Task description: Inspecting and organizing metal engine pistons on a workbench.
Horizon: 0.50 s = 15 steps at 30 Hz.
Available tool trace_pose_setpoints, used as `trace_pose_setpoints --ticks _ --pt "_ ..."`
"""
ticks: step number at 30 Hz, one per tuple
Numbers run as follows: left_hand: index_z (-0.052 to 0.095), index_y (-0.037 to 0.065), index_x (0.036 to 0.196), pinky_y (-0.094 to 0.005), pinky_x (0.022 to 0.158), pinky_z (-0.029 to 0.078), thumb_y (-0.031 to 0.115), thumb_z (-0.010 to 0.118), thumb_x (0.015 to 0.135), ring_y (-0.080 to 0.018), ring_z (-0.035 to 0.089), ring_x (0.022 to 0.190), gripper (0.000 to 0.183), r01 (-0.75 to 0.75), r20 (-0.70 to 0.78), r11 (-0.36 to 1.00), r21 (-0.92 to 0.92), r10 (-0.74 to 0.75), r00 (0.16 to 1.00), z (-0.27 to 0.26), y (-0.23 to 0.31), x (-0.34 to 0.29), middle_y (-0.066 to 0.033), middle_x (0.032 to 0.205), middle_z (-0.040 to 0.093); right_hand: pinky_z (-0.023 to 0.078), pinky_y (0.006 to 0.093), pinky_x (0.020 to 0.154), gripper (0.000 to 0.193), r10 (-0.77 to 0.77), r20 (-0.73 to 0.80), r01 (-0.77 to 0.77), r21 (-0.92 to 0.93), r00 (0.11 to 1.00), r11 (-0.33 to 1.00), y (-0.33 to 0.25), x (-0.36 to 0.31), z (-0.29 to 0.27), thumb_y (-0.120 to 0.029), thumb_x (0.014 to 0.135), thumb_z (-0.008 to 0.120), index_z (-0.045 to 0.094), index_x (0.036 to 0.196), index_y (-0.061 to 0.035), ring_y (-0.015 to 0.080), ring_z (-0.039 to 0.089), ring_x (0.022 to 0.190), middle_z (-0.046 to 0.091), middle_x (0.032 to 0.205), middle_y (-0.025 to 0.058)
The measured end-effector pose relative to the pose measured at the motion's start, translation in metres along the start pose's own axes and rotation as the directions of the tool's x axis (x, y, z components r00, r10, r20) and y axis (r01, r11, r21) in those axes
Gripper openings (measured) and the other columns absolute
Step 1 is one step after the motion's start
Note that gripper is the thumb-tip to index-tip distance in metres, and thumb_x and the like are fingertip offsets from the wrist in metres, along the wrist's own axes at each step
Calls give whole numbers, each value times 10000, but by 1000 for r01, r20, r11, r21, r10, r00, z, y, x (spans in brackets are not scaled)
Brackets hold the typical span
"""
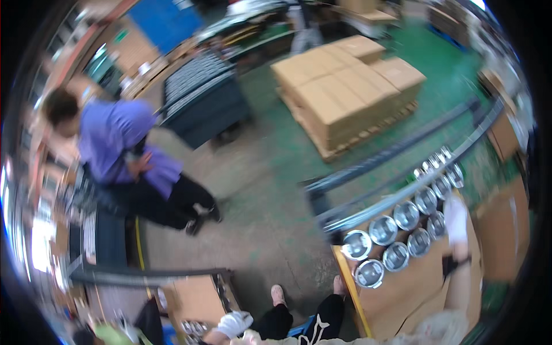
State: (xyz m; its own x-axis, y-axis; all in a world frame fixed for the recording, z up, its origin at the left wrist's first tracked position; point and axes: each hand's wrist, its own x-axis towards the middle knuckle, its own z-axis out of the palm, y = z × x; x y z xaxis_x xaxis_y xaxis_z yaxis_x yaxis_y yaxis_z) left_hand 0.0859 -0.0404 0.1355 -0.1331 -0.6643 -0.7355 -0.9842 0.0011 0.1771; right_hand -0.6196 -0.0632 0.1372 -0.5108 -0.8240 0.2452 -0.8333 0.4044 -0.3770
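Observation:
Two rows of round, silver, cup-shaped metal parts (pixel 406 215) stand on a brown cardboard-topped table (pixel 397 310) on my right. My right hand (pixel 456 221), in a white glove, reaches forward at the far end of these rows, beside the last parts. Its fingers are blurred, so whether it grips one is not plain. A dark band with a cord circles my right wrist. Low in the view, my left hand (pixel 234 323), also white-gloved, is close to a cardboard surface (pixel 198 298) with a few shiny metal parts (pixel 194 328) on it. Blur hides what its fingers do.
A person in a purple top (pixel 118 129) stands at the left. Another person's green sleeve (pixel 112 334) shows at the lower left. Cardboard boxes (pixel 345 86) sit on a pallet ahead, near a dark loaded bin (pixel 204 106). A dark metal frame (pixel 391 150) borders my table.

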Motion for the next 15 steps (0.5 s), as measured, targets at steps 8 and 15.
trace_pose_setpoints --ticks 8,15 --pt "705 66 926 -444 807 527 385 475 893 -370 663 867 394 42 -119 995 -92 -53 991 53 -97 -1 -184 929 689 446 393 993 313 -293 904 -747 424 312 513 -286 -195 -31 -185 877 584 654 1160 -72 286 582 1137 634 1198 150" --pt "692 76 684 -451 572 535 229 497 833 -357 662 625 290 221 -334 975 -6 -210 919 199 -234 23 -180 766 684 525 345 881 437 -520 774 -657 607 360 448 -395 -323 147 -293 923 628 589 1209 35 212 652 956 674 1051 115"
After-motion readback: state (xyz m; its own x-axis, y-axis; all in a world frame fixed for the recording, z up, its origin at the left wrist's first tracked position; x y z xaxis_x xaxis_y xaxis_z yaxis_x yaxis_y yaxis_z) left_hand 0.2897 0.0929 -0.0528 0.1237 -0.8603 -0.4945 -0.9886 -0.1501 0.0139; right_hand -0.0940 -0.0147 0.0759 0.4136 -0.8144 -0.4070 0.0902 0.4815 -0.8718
